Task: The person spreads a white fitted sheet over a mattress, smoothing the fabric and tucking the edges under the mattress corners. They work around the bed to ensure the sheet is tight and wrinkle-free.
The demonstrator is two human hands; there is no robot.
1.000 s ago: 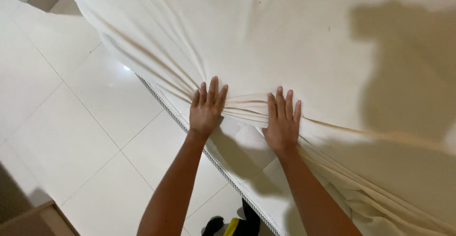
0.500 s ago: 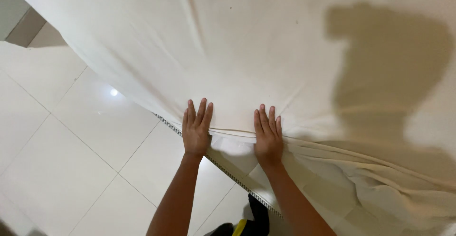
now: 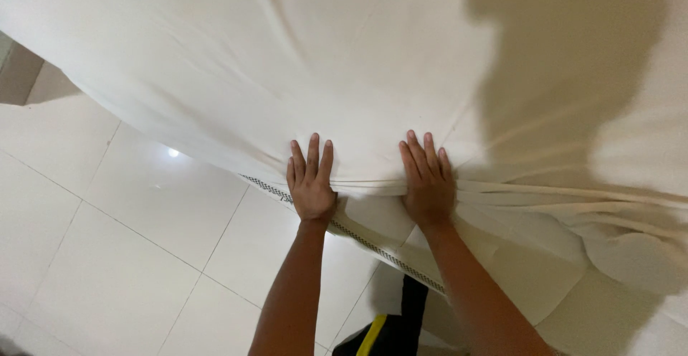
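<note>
Head view: nearest, a dark garment (image 3: 390,327) with a yellow stripe shows between the forearms, above white floor tiles (image 3: 129,255). Left hand (image 3: 311,182) and right hand (image 3: 428,181) lie flat on the cream sheet (image 3: 344,62), fingers straight and close together, gripping nothing. A patterned edge (image 3: 373,245), perhaps a mattress seam, runs beneath. Farther on, a shadow (image 3: 566,76) darkens the sheet.

The floor (image 3: 129,255) is laid with large glossy white tiles with thin grey joints. A small bright light reflection (image 3: 173,153) glints on one tile. A darker brown strip (image 3: 18,76) shows at the far left edge.
</note>
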